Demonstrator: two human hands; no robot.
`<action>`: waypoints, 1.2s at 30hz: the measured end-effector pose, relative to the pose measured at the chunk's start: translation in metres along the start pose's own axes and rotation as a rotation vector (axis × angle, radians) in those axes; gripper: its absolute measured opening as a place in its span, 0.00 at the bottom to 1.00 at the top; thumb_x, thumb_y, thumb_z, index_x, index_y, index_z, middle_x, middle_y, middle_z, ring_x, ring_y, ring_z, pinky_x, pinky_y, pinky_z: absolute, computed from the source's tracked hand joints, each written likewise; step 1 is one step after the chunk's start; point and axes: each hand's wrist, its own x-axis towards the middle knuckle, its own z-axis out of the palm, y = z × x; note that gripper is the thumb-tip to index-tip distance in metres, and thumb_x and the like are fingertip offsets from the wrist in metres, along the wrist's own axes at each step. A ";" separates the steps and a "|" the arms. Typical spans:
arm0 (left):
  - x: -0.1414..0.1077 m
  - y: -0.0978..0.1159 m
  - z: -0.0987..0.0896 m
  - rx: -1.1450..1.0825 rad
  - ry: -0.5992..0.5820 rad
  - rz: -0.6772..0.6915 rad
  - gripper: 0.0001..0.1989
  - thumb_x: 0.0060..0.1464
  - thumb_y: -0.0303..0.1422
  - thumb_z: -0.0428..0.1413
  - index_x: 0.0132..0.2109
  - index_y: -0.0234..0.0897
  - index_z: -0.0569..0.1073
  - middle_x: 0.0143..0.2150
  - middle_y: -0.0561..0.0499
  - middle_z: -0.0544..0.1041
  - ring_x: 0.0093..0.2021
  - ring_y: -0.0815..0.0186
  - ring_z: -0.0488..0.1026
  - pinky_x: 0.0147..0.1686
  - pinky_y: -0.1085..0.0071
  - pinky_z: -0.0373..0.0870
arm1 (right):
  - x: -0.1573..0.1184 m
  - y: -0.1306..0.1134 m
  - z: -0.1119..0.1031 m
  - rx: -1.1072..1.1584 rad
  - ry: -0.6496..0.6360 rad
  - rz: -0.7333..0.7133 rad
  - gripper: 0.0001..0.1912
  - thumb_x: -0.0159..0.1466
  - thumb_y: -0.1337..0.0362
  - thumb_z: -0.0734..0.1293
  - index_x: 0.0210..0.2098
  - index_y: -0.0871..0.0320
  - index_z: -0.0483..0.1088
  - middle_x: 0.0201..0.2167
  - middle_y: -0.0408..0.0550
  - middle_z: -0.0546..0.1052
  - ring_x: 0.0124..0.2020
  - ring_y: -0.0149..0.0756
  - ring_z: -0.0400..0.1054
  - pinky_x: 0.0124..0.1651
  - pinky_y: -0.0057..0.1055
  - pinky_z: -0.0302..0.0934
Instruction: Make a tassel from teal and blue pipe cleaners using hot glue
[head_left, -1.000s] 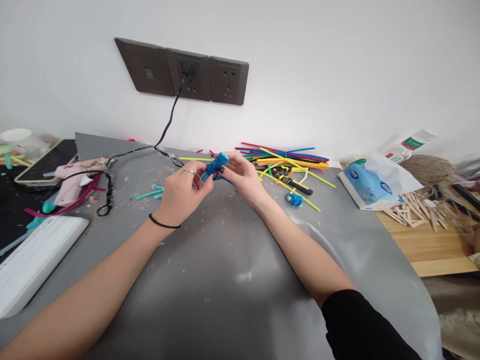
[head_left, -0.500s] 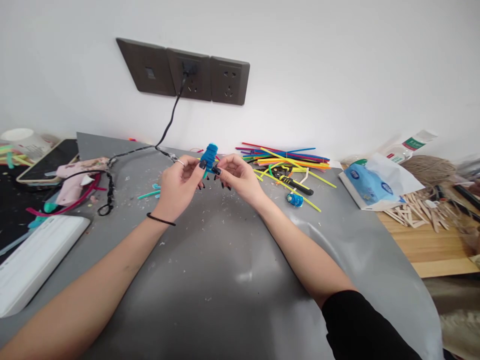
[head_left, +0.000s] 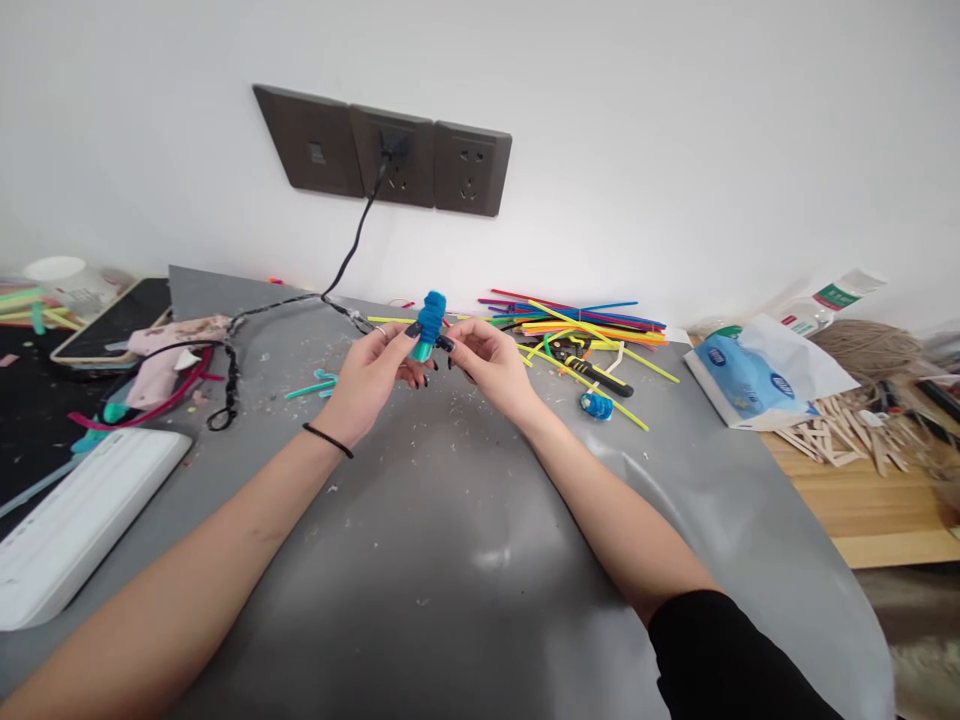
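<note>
Between my two hands, above the grey mat (head_left: 450, 560), stands a fuzzy blue coil of wound pipe cleaner (head_left: 431, 318) with a turquoise lower end. My left hand (head_left: 379, 375) pinches it from the left with thumb and fingers. From the other side, my right hand (head_left: 491, 365) grips its edge, thumb against the lower part. A second, smaller blue coil (head_left: 597, 405) lies on the mat to the right. Bits of turquoise pipe cleaner (head_left: 311, 386) rest left of my left hand.
Colored pipe cleaners (head_left: 585, 318) and yellow-black pliers (head_left: 600, 378) lie by the wall. Right of them are a tissue pack (head_left: 742, 375) and wooden sticks (head_left: 832, 430). On the left are a pink glue gun (head_left: 154, 375), its black cord (head_left: 352, 250) and a white power strip (head_left: 90, 520).
The blue coil has turned slightly more upright between my fingers, showing more of its turquoise end. The whole view has shifted a little, so everything appears slightly further right.
</note>
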 end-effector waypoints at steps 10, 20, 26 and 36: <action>0.000 0.000 0.001 -0.096 -0.056 -0.016 0.15 0.59 0.47 0.62 0.43 0.40 0.78 0.34 0.47 0.81 0.29 0.60 0.77 0.28 0.64 0.76 | 0.000 0.005 -0.001 0.073 -0.047 0.029 0.34 0.58 0.32 0.79 0.42 0.52 0.67 0.32 0.39 0.75 0.24 0.26 0.59 0.23 0.26 0.53; -0.001 -0.002 0.001 -0.192 -0.143 -0.040 0.16 0.59 0.46 0.63 0.45 0.39 0.79 0.34 0.45 0.81 0.31 0.57 0.78 0.30 0.60 0.77 | 0.000 0.006 -0.005 0.131 -0.126 0.099 0.37 0.60 0.33 0.78 0.53 0.55 0.76 0.30 0.40 0.76 0.22 0.25 0.55 0.23 0.27 0.50; 0.000 -0.004 -0.002 -0.210 -0.188 -0.076 0.19 0.57 0.50 0.67 0.43 0.39 0.80 0.36 0.44 0.83 0.32 0.58 0.78 0.29 0.62 0.75 | 0.000 0.005 -0.005 0.191 -0.120 0.083 0.33 0.59 0.36 0.81 0.48 0.56 0.74 0.30 0.39 0.75 0.22 0.23 0.57 0.22 0.25 0.46; 0.003 -0.012 -0.001 0.048 0.095 0.140 0.17 0.56 0.46 0.67 0.45 0.40 0.76 0.42 0.46 0.81 0.37 0.62 0.78 0.27 0.71 0.76 | 0.001 0.003 -0.003 0.136 -0.035 0.091 0.31 0.56 0.41 0.83 0.44 0.57 0.73 0.30 0.38 0.74 0.24 0.24 0.57 0.23 0.26 0.50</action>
